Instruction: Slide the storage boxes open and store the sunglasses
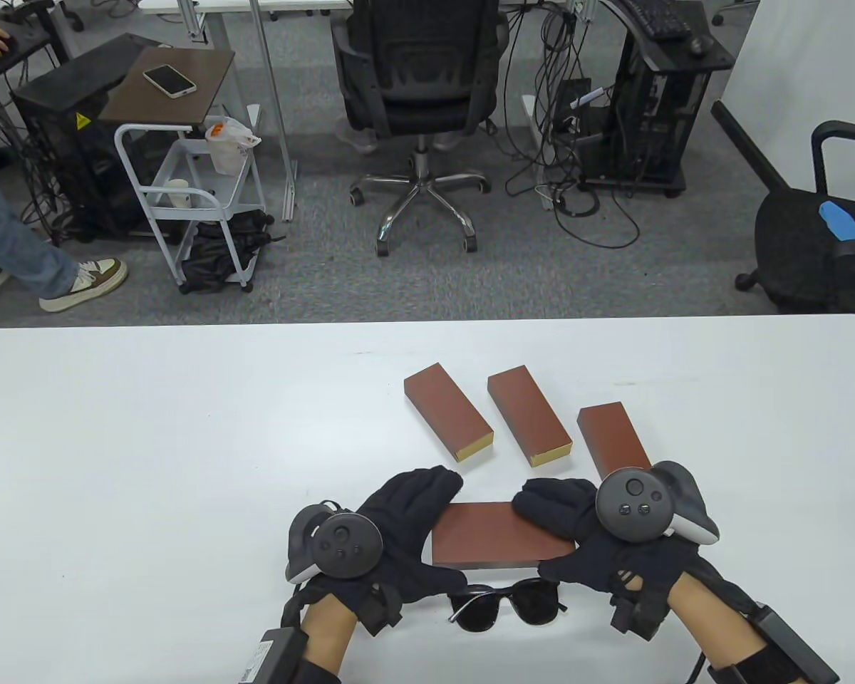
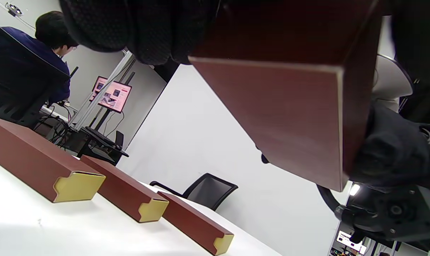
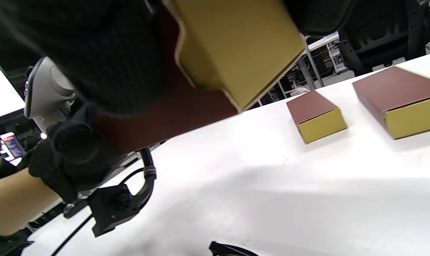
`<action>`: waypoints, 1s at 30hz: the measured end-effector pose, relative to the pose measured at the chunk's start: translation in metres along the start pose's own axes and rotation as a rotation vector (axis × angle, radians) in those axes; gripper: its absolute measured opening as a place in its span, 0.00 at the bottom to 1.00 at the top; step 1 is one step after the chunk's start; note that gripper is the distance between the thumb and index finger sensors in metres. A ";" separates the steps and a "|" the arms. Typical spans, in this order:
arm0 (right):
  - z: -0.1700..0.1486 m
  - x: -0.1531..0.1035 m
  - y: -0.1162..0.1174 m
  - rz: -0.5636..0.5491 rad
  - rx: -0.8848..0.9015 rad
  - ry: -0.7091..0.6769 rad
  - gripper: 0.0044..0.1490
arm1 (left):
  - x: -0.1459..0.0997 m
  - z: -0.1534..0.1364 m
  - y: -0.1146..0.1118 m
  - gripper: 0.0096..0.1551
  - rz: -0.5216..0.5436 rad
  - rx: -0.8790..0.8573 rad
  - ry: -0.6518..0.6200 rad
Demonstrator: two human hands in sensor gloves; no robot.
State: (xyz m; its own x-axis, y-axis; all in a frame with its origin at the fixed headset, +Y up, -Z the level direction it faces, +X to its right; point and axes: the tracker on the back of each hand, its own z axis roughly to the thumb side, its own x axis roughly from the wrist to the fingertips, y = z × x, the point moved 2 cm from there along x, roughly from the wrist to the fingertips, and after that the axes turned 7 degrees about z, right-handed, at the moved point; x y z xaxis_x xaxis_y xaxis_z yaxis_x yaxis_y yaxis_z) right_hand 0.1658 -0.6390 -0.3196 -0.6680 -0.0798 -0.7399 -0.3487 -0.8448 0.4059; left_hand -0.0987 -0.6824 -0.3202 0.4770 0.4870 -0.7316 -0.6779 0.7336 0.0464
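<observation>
- The box [image 1: 495,538] is held off the table, long axis running left–right between the hands.
- The left hand [image 1: 392,541] grips the sleeve end; the right hand [image 1: 584,527] grips the gold drawer end (nearer the slide-out).
- The sunglasses [image 1: 506,604] lie just below the box.

White table [image 1: 149,442] bearing 3 closed reddish-brown boxes [image 1: 447,412] side by side, plus dark sunglasses [image 1: 507,603] apparently resting near the front edge.
</observation>
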 end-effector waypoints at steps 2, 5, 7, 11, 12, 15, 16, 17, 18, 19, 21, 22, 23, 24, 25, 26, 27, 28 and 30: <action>0.000 0.002 0.001 -0.002 0.029 -0.012 0.48 | 0.001 0.002 0.000 0.66 -0.002 0.010 -0.003; -0.003 0.003 0.001 -0.018 0.069 -0.025 0.48 | 0.001 0.001 0.001 0.64 -0.010 0.017 0.006; -0.006 0.003 0.001 -0.026 0.084 -0.035 0.48 | 0.001 0.001 -0.001 0.63 -0.023 0.009 0.011; -0.017 0.001 0.006 -0.080 0.131 -0.044 0.49 | 0.004 0.000 -0.002 0.59 -0.031 -0.030 0.047; -0.021 0.000 0.008 -0.105 0.151 -0.043 0.51 | 0.004 -0.001 -0.002 0.59 -0.032 -0.036 0.055; -0.034 -0.003 0.012 -0.180 0.207 0.003 0.54 | 0.002 -0.004 -0.005 0.59 -0.031 -0.020 0.104; -0.040 -0.004 0.013 -0.185 0.236 0.026 0.56 | 0.002 -0.006 -0.006 0.58 -0.043 -0.015 0.105; -0.043 -0.004 0.014 -0.173 0.257 0.029 0.57 | 0.002 -0.007 -0.006 0.58 -0.052 -0.021 0.115; -0.045 -0.004 0.015 -0.163 0.278 0.035 0.58 | 0.001 -0.007 -0.007 0.58 -0.050 -0.035 0.126; -0.048 -0.004 0.017 -0.151 0.306 0.039 0.59 | 0.002 -0.008 -0.007 0.58 -0.052 -0.047 0.129; -0.051 -0.004 0.021 -0.127 0.326 0.037 0.59 | 0.002 -0.010 -0.008 0.58 -0.059 -0.086 0.140; -0.052 -0.004 0.023 -0.125 0.317 0.026 0.59 | 0.002 -0.010 -0.009 0.58 -0.068 -0.102 0.144; -0.052 -0.005 0.023 -0.137 0.309 0.019 0.59 | 0.002 -0.010 -0.010 0.58 -0.078 -0.101 0.145; -0.052 -0.006 0.023 -0.152 0.307 0.010 0.58 | 0.002 -0.010 -0.010 0.58 -0.080 -0.088 0.143; -0.053 -0.007 0.023 -0.170 0.306 0.005 0.58 | 0.002 -0.010 -0.010 0.58 -0.081 -0.084 0.143; -0.053 -0.007 0.024 -0.176 0.303 0.000 0.58 | 0.002 -0.010 -0.010 0.58 -0.084 -0.085 0.144; -0.054 -0.008 0.024 -0.185 0.300 -0.003 0.58 | 0.003 -0.010 -0.011 0.58 -0.092 -0.087 0.146; -0.054 -0.009 0.024 -0.197 0.293 -0.003 0.58 | 0.003 -0.011 -0.011 0.58 -0.107 -0.086 0.151; -0.055 -0.010 0.024 -0.205 0.275 0.002 0.59 | 0.003 -0.012 -0.013 0.58 -0.121 -0.063 0.153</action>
State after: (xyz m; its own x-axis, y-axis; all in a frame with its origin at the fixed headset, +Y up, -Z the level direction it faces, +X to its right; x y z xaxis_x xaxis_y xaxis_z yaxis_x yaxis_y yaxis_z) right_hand 0.2002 -0.6879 -0.3318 -0.5647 0.0759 -0.8218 -0.6398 -0.6692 0.3779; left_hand -0.0951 -0.6960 -0.3306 0.4701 0.3161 -0.8241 -0.6565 0.7493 -0.0871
